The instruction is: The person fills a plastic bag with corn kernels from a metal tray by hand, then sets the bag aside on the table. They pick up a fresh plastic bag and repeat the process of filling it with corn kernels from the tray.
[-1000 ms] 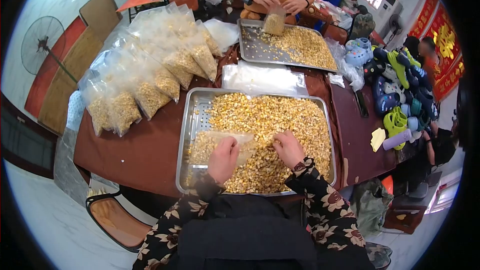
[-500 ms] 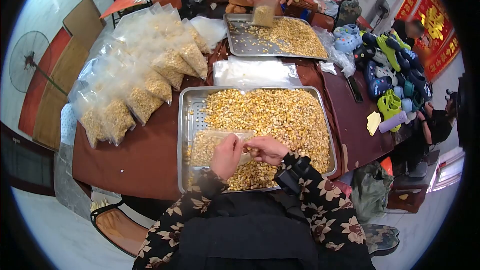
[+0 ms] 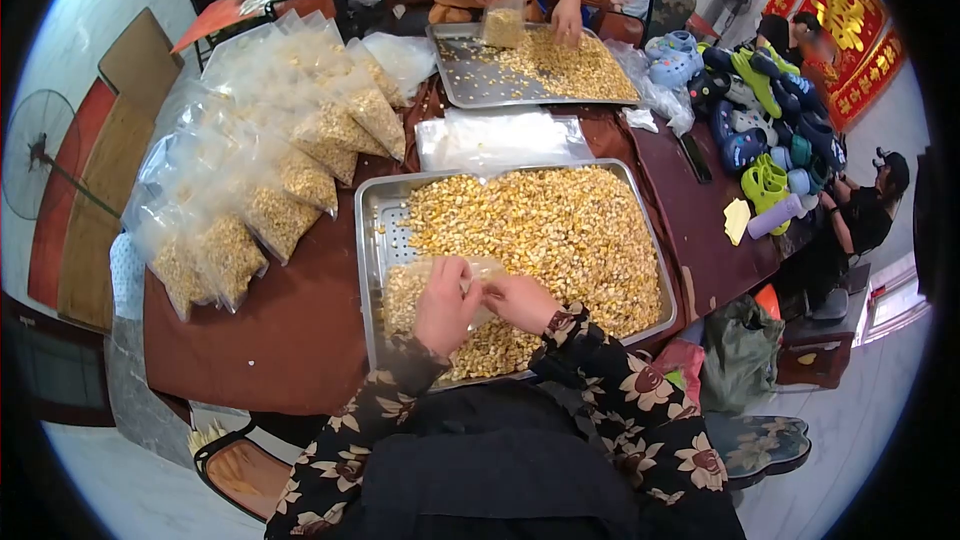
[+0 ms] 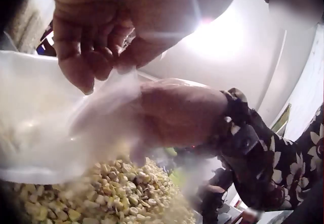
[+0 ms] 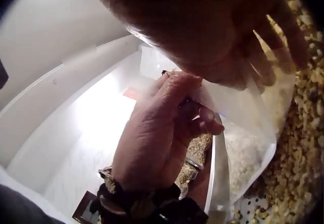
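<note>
My left hand [image 3: 443, 305] pinches the mouth edge of a clear plastic bag [image 3: 403, 295], which lies partly filled on the left of a metal tray [image 3: 376, 215]. Dried corn kernels [image 3: 560, 220] cover most of that tray. Right beside it, my right hand [image 3: 522, 302] is at the bag's mouth. In the left wrist view, the fingers of the right hand [image 4: 177, 110] stretch out behind the bag's translucent film. The right wrist view also shows those fingers spread and seen through plastic.
Filled bags of corn [image 3: 280, 215] crowd the table's left. Flat empty bags [image 3: 505, 137] lie behind my tray. A person opposite works at a second tray [image 3: 480, 85] with a bag [image 3: 503, 28]. A phone [image 3: 694, 157] and piled clogs [image 3: 765, 185] are at right.
My right hand has moved left from the corn pile to the bag's mouth, beside my left hand, which keeps its hold. The person opposite has lowered one hand into their corn.
</note>
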The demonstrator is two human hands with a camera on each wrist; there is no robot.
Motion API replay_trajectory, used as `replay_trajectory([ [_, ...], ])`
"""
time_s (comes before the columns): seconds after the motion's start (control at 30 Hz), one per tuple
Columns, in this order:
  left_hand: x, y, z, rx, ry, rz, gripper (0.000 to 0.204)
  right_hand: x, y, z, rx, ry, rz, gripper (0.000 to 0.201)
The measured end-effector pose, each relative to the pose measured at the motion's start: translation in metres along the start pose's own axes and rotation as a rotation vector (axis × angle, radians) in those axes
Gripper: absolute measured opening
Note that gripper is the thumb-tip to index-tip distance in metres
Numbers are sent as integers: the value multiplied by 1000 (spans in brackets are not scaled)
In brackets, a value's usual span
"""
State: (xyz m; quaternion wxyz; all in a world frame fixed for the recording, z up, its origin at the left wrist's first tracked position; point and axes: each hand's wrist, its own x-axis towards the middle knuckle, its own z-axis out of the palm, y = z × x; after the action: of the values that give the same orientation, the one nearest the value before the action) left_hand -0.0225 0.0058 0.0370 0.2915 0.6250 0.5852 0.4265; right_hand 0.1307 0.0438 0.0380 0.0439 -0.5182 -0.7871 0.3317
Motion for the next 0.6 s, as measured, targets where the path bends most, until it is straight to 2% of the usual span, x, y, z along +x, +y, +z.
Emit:
replay_trajectory([
  [0.07, 4, 1, -5, -28, -19, 25, 9, -6, -1, 3, 64, 17, -27, 24],
  [0.1, 7, 5, -9, 90, -126, 133, 6, -6, 2, 7, 109, 67, -89, 23],
  [0.13, 8, 7, -12, 208, -231, 244, 7, -7, 3, 9, 112, 73, -80, 23],
  [0.23, 9, 3, -18, 354, -250, 337, 14, -9, -5, 9, 73, 121, -66, 21],
  [0.27, 10, 2, -18, 355, -257, 343, 14, -10, -7, 10, 77, 127, -62, 21],
  [0.33, 11, -3, -14, 515, -376, 81, 16, -12, -8, 14, 23, 26, -105, 21],
  [0.4, 11, -9, -11, 477, -330, 84, 19, -15, -10, 21, 19, 10, -148, 21],
  [0.47, 10, -14, -10, 438, -276, 81, 22, -23, -17, 24, 14, 85, -80, 21],
  [0.6, 6, -23, -16, 370, -294, 137, 31, -32, -33, 16, -7, -8, 54, 23],
])
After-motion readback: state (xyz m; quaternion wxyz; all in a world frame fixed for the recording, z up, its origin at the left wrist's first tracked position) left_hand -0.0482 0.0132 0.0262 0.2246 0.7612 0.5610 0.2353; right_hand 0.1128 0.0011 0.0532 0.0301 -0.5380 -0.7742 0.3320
